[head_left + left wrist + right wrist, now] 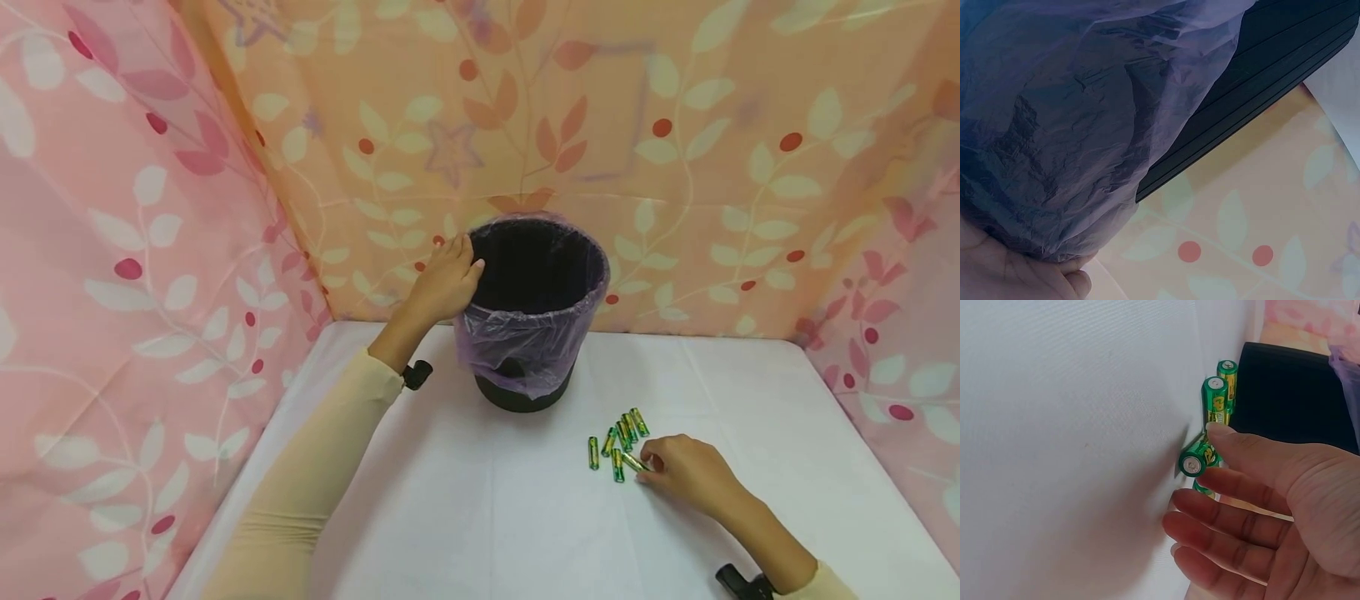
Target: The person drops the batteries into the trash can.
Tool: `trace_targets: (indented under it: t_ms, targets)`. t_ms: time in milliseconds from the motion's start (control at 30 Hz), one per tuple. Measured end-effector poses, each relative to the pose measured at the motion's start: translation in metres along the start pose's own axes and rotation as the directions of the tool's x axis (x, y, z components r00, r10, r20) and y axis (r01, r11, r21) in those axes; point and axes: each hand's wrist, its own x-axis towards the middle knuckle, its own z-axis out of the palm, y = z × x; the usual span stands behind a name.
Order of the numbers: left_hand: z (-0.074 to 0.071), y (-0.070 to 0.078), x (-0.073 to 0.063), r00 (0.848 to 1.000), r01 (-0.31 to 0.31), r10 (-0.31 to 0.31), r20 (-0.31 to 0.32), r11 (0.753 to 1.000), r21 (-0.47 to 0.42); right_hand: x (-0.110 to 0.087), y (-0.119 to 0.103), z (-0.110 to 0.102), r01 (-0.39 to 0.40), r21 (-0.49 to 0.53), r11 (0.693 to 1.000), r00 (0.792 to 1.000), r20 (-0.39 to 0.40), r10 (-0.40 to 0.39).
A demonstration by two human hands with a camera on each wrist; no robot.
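A black bin (525,398) lined with a thin purple plastic bag (517,346) stands at the back of the table. My left hand (447,279) grips its rim on the left side, over the bag. In the left wrist view, the palm and fingers (1035,278) lie against the crinkled liner (1079,150). My right hand (690,473) is down at a group of green and yellow batteries (618,465). Its thumb and index finger pinch the nearest battery (636,462), whose flat end (1192,464) shows in the right wrist view. The other three fingers are loosely bent.
Several more batteries (628,425) lie close together in front of the bin, to its right. White cloth covers the table (420,517). Floral curtains, an orange one (720,192) behind and pink ones (165,333) at the sides, surround it.
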Motion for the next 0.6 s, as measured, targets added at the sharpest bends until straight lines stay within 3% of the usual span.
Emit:
trace_targets:
  t_ms: [600]
  targets:
    - [0.0002, -0.0011, -0.0010, 1.000, -0.009, 0.009, -0.018, 1.000, -0.006, 0.0068, -0.0042, -0.0028, -0.005, -0.010, 1.000, 1.000, 0.013, 0.005]
